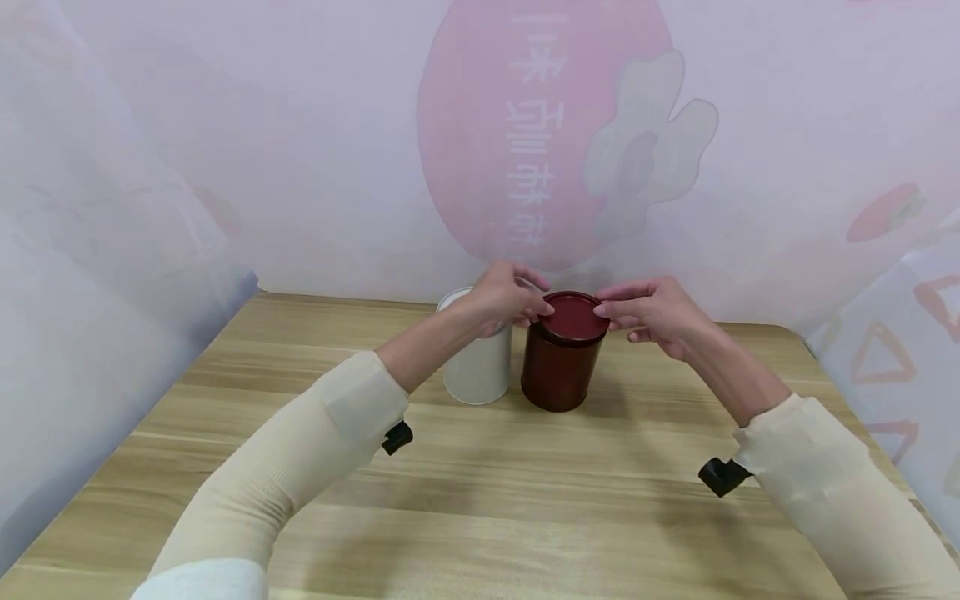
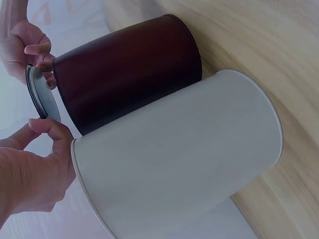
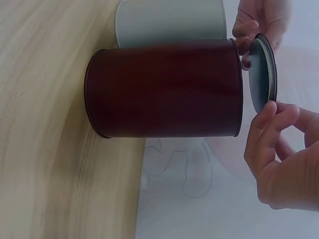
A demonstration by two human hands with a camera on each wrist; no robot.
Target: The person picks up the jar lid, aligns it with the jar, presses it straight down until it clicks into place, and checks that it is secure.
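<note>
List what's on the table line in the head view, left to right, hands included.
Left hand → white canister → dark red canister, its lid pinched at both edges → right hand. The left hand sits above the white canister, so their order is loose.

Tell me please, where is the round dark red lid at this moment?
In the head view the round dark red lid is just above the dark red cylindrical tin, pinched between the left hand and right hand, right of the white cylindrical tin.
</note>
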